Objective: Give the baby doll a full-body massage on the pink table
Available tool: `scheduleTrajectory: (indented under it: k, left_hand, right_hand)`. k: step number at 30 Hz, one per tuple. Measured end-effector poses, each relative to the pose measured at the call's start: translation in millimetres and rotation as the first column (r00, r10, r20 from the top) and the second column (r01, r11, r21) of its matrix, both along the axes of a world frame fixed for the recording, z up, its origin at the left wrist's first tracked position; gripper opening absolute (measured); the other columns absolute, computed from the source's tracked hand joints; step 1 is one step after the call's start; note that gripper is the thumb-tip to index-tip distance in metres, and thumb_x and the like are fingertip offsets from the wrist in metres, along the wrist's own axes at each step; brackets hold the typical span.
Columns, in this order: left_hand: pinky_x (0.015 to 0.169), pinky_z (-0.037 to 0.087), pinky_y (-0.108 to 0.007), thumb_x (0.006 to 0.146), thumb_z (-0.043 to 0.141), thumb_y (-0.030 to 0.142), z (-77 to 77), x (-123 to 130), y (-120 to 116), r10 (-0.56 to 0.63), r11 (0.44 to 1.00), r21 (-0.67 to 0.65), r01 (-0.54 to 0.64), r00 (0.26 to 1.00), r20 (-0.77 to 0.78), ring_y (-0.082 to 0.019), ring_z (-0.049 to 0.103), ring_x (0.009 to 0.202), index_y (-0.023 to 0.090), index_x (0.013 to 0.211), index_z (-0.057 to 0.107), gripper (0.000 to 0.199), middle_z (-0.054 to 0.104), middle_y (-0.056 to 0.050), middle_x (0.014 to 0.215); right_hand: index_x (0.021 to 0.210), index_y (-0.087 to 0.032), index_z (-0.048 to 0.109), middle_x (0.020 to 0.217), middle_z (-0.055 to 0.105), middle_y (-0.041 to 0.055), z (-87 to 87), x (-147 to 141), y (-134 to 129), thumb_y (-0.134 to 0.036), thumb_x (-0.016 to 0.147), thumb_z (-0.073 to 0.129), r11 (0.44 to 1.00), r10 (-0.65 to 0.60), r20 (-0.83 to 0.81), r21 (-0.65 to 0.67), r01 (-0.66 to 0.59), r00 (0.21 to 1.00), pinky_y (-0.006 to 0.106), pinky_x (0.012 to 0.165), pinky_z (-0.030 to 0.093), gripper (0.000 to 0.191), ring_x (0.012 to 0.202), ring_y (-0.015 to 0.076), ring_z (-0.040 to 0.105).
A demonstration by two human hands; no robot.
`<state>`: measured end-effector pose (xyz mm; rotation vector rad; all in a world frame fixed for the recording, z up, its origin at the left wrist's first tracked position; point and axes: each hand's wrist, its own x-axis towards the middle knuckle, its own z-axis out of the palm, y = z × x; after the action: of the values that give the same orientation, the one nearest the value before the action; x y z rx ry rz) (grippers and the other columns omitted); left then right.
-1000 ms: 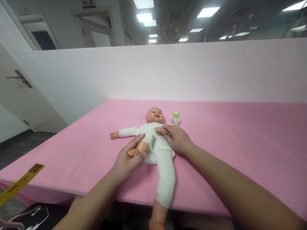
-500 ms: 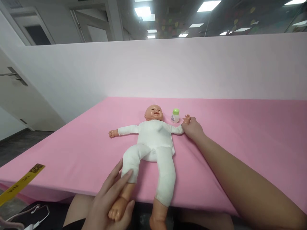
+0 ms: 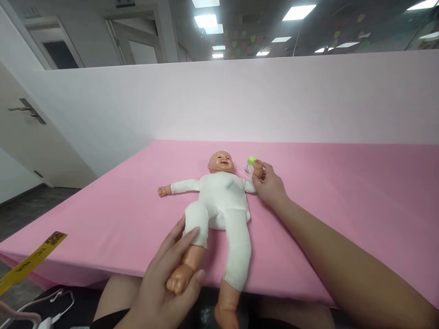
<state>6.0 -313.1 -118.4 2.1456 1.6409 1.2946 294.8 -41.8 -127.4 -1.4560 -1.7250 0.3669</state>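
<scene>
The pink-covered table (image 3: 329, 205) fills most of the lower view, and the white-clothed doll (image 3: 222, 189) lies face up on it; take the doll's belly as the clock's centre, its head (image 3: 220, 163) towards twelve. The left hand (image 3: 159, 285) is at seven o'clock, fingers and thumb loosely curved around the doll's bent lower leg (image 3: 194, 257), the foot against the palm. At two o'clock, the right hand (image 3: 273, 186) has thumb and fingers closed narrowly on the doll's small hand (image 3: 258, 170). Good handling here probably means a light, supporting hold, guiding leg and arm together in a smooth, even rhythm without dragging the body. The green-capped bottle (image 3: 252, 159), just beside that small hand between one and two o'clock, might get knocked, so leave it room.
</scene>
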Motion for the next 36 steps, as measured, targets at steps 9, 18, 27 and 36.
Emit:
scheduleTrajectory:
  k: [9,18,27,36]
  left_hand:
    - [0.129,0.029,-0.053,0.092,0.073,0.039,29.9,8,68,0.013,0.979,-0.196,0.055,0.943,0.333,-0.032,0.032,0.158,0.03,0.148,0.062,0.058,0.047,-0.007,0.164]
    - [0.122,0.039,-0.045,0.091,0.072,0.039,37.8,21,112,-0.003,0.938,-0.304,0.165,0.883,0.47,-0.03,0.05,0.146,0.029,0.146,0.064,0.056,0.059,-0.005,0.154]
    - [0.123,0.037,-0.044,0.088,0.072,0.037,24.7,24,120,0.017,0.946,-0.299,0.128,0.898,0.441,-0.031,0.047,0.148,0.024,0.148,0.062,0.062,0.057,-0.006,0.156]
    - [0.128,0.031,-0.053,0.089,0.072,0.038,10.5,4,67,0.025,0.991,-0.131,0.026,0.926,0.376,-0.034,0.039,0.154,0.027,0.143,0.065,0.056,0.052,-0.009,0.16]
  right_hand:
    - [0.137,-0.03,0.069,0.132,0.073,0.0057,6.6,-44,-35,-0.02,0.1,0.06,0.8,0.395,0.413,0.284,-0.529,0.82,0.048,0.109,0.049,0.039,0.124,0.0281,0.065]
    - [0.13,-0.027,0.075,0.133,0.073,0.008,13.8,-43,-40,-0.021,0.103,0.058,0.739,0.391,0.593,0.253,-0.624,0.704,0.049,0.108,0.048,0.032,0.12,0.029,0.065]
    - [0.127,-0.026,0.075,0.129,0.076,0.0046,16.5,-43,-42,-0.016,0.1,0.061,0.772,0.41,0.552,0.214,-0.598,0.726,0.048,0.11,0.046,0.032,0.12,0.0279,0.066]
    - [0.143,-0.03,0.059,0.122,0.076,0.0047,21.6,-24,-31,-0.03,0.093,0.065,0.923,0.312,0.214,0.161,-0.349,0.925,0.037,0.088,0.056,0.05,0.1,0.0241,0.071]
